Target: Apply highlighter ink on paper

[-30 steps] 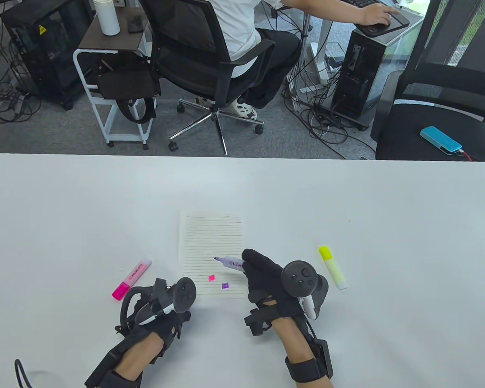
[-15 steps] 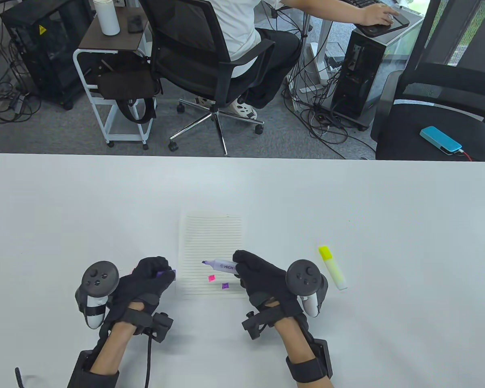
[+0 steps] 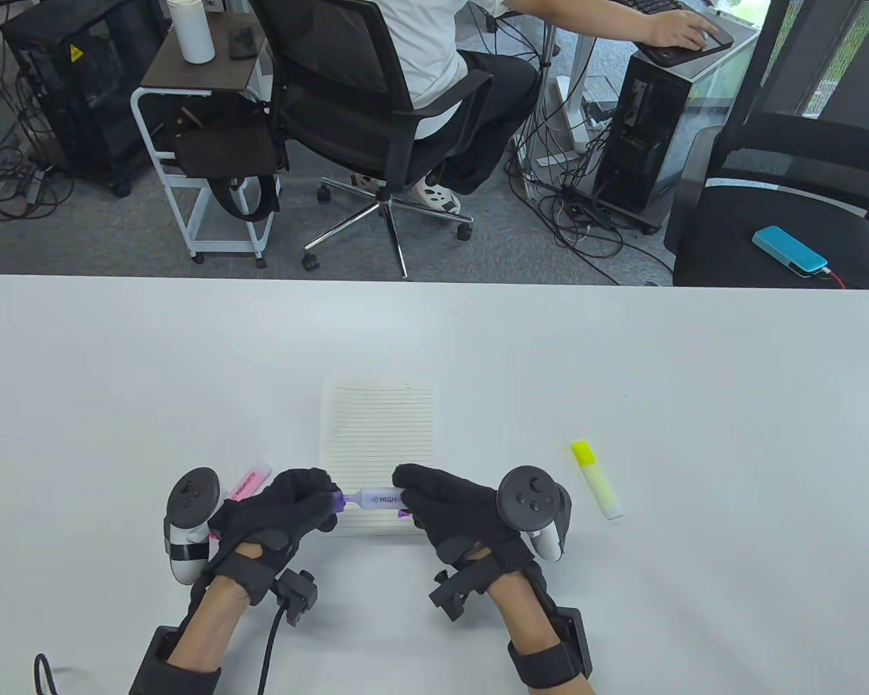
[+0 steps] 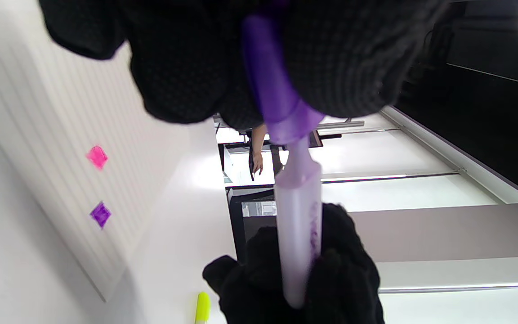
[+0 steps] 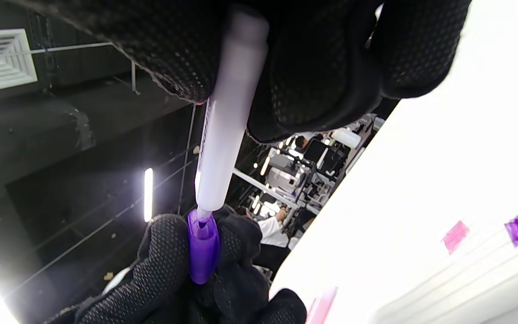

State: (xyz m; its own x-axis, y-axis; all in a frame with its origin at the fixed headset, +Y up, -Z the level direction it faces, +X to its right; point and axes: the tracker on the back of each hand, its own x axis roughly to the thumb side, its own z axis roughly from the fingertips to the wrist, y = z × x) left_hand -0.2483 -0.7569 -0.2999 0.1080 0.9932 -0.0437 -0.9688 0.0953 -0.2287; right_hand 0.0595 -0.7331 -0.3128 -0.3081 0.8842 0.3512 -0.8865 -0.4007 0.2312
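Note:
My right hand (image 3: 407, 499) grips the barrel of the purple highlighter (image 3: 378, 498), held level just above the near edge of the lined paper (image 3: 376, 420). My left hand (image 3: 324, 504) pinches the purple cap (image 3: 338, 501), whose mouth sits over the pen's tip. The left wrist view shows the cap (image 4: 270, 99) around the tip and the barrel (image 4: 298, 225) running into the right fingers. The right wrist view shows the barrel (image 5: 225, 148) with its tip in the cap (image 5: 203, 252). A pink mark (image 4: 97, 156) and a purple mark (image 4: 100, 214) are on the paper.
A pink highlighter (image 3: 248, 481) lies on the table, partly hidden behind my left hand. A capped yellow highlighter (image 3: 596, 479) lies to the right of my right hand. The white table (image 3: 623, 362) ends at a far edge, with chairs and a seated person beyond.
My left hand has come in from the left with the purple cap. My right hand has brought the pen down and left, off the paper's marks. The cap now meets the tip.

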